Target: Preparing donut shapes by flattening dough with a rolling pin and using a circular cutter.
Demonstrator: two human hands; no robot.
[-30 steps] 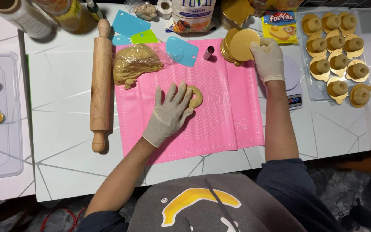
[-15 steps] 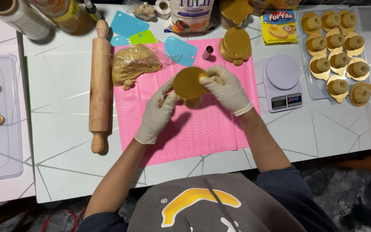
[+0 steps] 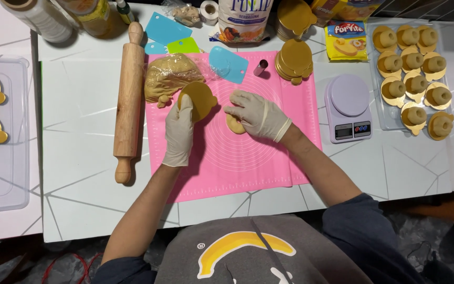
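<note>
Both hands have parted since half a second ago, when they met over one gold disc at the top centre of the pink mat (image 3: 248, 168). Now the left hand (image 3: 181, 131), gloved, sits left of centre and grasps that disc (image 3: 198, 99) by its lower edge, thumb on its face, holding it tilted just beside the dough lump (image 3: 166, 79) in clear wrap at the mat's upper left. At centre frame the right hand (image 3: 256, 113), also gloved, has come down onto the mat, fingers spread flat over a small dough piece (image 3: 233, 125) and pressing on it rather than gripping; only the piece's lower left edge shows under the palm. A second ago the left hand pressed dough on the mat while the right reached to the disc stack. Left of the mat the rolling pin (image 3: 127, 100) lies lengthwise as before, and the scale (image 3: 347, 108) stays to the mat's right, with the tray of filled pastries (image 3: 413, 79) at upper right unchanged. That gold stack (image 3: 294, 60) sits at the mat's top edge, with a blue scraper (image 3: 228, 64) and a small metal cutter (image 3: 260, 67) just left of it.
</note>
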